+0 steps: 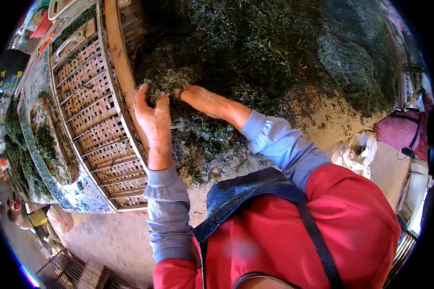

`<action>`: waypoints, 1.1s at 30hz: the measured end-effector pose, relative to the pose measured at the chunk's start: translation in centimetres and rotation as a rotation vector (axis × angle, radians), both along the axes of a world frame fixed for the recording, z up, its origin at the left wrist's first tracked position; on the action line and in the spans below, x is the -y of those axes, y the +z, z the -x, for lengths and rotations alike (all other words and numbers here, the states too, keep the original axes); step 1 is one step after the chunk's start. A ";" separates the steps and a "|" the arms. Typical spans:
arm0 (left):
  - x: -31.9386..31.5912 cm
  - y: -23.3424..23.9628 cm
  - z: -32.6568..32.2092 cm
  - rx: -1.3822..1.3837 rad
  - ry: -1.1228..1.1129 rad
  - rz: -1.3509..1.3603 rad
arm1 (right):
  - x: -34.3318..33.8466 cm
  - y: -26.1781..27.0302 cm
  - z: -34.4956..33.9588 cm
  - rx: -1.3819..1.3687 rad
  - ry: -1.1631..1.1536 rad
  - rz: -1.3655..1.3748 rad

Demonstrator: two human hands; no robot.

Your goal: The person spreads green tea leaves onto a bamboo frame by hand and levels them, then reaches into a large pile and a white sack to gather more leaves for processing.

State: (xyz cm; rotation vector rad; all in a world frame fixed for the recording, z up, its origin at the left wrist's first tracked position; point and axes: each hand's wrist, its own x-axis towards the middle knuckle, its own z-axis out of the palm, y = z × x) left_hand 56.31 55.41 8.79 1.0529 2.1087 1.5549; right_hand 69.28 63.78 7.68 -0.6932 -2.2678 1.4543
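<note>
A loose clump of dark green plant matter [168, 82], perhaps seaweed or moss, is held between both hands above a large heap of the same material [238, 47]. My left hand [153, 117] grips its near left side, thumb and fingers spread around it. From the right, my right hand [204, 103] has its fingertips at the clump, partly hidden by it. Motion blurs the clump's edges. More of the dark material [206, 144] lies below my hands, close to the front of a dark blue apron [253, 184].
Left of my hands a wooden board [119, 47] runs beside a slatted frame with woven bamboo panels [97, 104]. Farther left is a wet surface bearing a green-crusted trough [54, 141]. A white sack [358, 151] and a pink bag [398, 130] stand at right.
</note>
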 end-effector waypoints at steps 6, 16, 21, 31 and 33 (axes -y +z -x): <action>0.9 -1.2 -4.9 -0.526 -0.263 0.363 | -0.4 0.4 -8.6 0.655 -0.310 -0.782; 1.8 -5.4 -5.1 -0.834 -0.468 0.492 | -15.4 -1.8 -21.6 0.493 -0.734 -1.030; 1.7 -2.7 -2.9 -0.551 -0.370 0.240 | -16.9 1.6 -26.7 0.773 -0.484 -1.009; 3.9 -0.7 -6.7 -0.931 -0.356 0.413 | -0.2 -5.3 -13.5 0.482 -0.028 -0.816; 4.9 -2.4 -10.1 -0.877 -0.508 0.450 | -2.5 -5.6 -11.0 0.483 -0.014 -0.886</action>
